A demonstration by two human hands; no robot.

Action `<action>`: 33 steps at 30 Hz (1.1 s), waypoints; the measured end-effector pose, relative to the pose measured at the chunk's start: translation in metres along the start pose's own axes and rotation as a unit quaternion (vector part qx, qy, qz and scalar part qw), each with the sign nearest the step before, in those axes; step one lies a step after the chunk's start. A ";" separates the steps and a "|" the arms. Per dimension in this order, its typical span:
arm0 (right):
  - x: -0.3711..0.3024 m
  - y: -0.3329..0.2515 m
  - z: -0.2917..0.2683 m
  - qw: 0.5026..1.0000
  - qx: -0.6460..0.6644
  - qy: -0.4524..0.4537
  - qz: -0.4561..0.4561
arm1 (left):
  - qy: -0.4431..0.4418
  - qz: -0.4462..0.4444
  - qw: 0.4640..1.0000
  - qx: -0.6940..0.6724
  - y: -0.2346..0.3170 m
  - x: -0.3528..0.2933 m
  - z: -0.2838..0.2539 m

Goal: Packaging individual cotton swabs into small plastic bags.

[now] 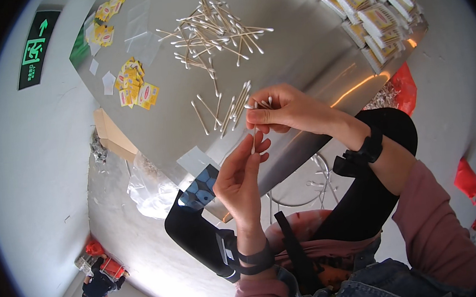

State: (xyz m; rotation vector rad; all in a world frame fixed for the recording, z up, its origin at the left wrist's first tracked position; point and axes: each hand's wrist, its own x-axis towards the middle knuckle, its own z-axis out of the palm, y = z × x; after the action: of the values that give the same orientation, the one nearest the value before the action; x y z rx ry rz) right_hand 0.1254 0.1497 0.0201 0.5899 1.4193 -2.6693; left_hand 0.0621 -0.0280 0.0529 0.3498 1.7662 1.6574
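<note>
Between the fingertips of my left hand (239,179) stands a single cotton swab (255,141), pinched near its lower tip. My right hand (284,109) meets the upper end of that swab. Several more cotton swabs (266,103) are gripped in the right hand, their white tips poking out past the thumb and fingers. Just left of the right hand, a loose row of cotton swabs (234,109) lies on the metal table (173,117). Farther back is a larger, tangled pile of swabs (211,32).
Yellow printed paper pieces (136,86) lie at the left, near clear plastic sleeves (140,30). Stacked packs of swabs (377,20) fill the far right corner. A blue-patterned flat object (199,189) rests at the near edge. A stool (299,201) stands below; another person (98,282) is far left.
</note>
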 end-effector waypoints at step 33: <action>-0.230 0.011 -0.140 0.688 -0.511 0.515 -0.034 | -0.091 0.124 0.944 0.291 -0.017 0.129 -0.080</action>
State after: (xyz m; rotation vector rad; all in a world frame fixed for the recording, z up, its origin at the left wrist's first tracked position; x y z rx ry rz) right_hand 0.3827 0.2286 0.0242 1.8990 2.7170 -0.9146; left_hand -0.0788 -0.0128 -0.0046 0.9939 2.1043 1.1717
